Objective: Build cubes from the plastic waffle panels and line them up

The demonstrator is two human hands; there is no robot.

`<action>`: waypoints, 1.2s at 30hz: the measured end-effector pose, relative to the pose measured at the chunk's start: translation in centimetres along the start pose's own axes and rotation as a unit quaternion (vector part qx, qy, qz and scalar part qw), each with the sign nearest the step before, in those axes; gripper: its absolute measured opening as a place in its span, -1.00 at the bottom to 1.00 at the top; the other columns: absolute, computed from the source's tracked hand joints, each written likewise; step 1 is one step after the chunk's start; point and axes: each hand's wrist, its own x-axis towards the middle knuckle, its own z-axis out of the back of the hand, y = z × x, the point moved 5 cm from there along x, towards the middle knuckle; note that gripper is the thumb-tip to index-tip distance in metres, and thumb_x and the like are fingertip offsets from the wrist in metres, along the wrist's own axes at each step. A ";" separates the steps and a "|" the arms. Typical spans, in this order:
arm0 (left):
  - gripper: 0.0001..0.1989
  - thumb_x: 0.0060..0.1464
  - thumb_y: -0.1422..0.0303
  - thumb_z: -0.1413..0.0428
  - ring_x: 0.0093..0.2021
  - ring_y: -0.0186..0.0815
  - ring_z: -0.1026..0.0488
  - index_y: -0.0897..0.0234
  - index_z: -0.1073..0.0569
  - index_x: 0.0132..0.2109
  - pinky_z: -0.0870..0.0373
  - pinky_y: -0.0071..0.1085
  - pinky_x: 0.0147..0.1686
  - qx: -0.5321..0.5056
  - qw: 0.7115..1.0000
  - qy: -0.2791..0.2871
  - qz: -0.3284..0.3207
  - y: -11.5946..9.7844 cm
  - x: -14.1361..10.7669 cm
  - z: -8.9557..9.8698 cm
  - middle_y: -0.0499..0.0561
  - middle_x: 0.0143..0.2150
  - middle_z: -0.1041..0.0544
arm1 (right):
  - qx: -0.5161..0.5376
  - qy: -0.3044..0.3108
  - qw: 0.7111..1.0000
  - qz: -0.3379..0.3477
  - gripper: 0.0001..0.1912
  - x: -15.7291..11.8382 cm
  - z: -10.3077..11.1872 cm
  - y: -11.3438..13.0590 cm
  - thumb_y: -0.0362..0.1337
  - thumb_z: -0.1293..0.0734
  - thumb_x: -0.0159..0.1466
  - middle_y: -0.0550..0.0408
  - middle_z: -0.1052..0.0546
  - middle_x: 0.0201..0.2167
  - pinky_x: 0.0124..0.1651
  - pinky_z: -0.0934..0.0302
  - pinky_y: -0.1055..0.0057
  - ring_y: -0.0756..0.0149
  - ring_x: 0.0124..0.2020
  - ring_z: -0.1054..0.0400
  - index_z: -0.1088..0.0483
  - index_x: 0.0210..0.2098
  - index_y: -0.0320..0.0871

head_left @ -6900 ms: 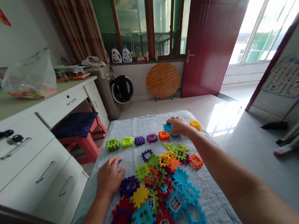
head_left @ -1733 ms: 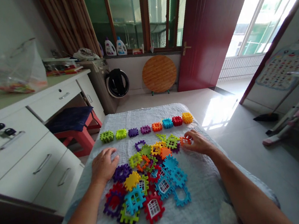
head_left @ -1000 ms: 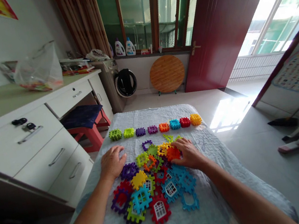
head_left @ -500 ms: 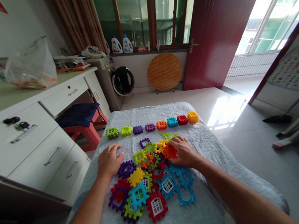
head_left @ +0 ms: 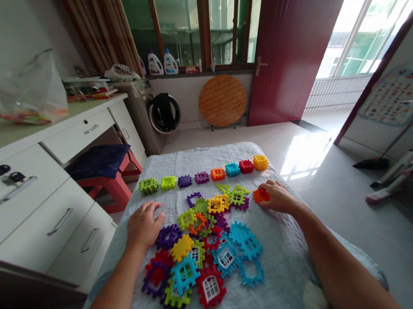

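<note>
My right hand [head_left: 280,198] is closed on an orange plastic building block [head_left: 260,195], at the right of the cloth-covered table [head_left: 282,263]. To the left, my left hand [head_left: 144,227] lies on the cloth with fingers apart, holding nothing. Between my hands spreads a loose pile of toothed, interlocking building pieces. Among them are a yellow block [head_left: 218,204], a green piece [head_left: 238,194], a purple piece [head_left: 168,236], a blue frame [head_left: 252,272] and a red window piece [head_left: 211,288]. My left hand is nearest the purple piece.
Along the table's far side runs a row of several small assembled blocks, from a green one [head_left: 148,186] to a yellow-orange one [head_left: 260,162]. A desk [head_left: 58,130] and a red stool [head_left: 117,191] stand at the left. A washing machine [head_left: 143,112] is behind.
My right hand has moved right, away from the pile, carrying the orange building block. The yellow and green pieces it covered now show. My left hand stays beside the pile.
</note>
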 end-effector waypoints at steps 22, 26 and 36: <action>-0.69 0.09 0.24 0.07 0.01 -0.14 -0.44 0.24 -0.43 -0.10 -0.31 -0.25 0.02 0.002 1.000 0.001 -0.007 0.2 0.1 -0.1 0.09 -0.03 -0.52 | 0.016 0.004 1.000 0.015 -0.61 0.4 -0.2 0.3 -0.15 -0.36 0.06 -0.01 -0.43 -0.15 -0.05 -0.10 0.36 0.20 -0.12 -0.28 -0.44 -0.12 -0.13; -0.68 0.08 0.24 0.06 0.01 -0.13 -0.44 0.25 -0.43 -0.10 -0.31 -0.24 0.02 -0.001 1.000 0.000 -0.008 0.3 0.1 -0.2 0.10 -0.03 -0.51 | 0.010 0.008 1.000 0.017 -0.60 0.3 -0.1 0.1 -0.11 -0.37 0.05 -0.01 -0.42 -0.15 -0.06 -0.11 0.37 0.21 -0.13 -0.28 -0.45 -0.13 -0.13; -0.69 0.11 0.26 0.06 0.01 -0.15 -0.43 0.25 -0.42 -0.07 -0.30 -0.25 0.03 0.000 1.000 0.010 -0.006 0.2 0.0 -0.3 0.09 -0.03 -0.51 | -0.051 -0.006 0.998 0.035 -0.59 2.0 3.0 3.0 -0.15 -0.40 0.00 -0.04 -0.41 -0.20 -0.11 -0.09 0.29 0.11 -0.14 -0.25 -0.44 -0.16 -0.15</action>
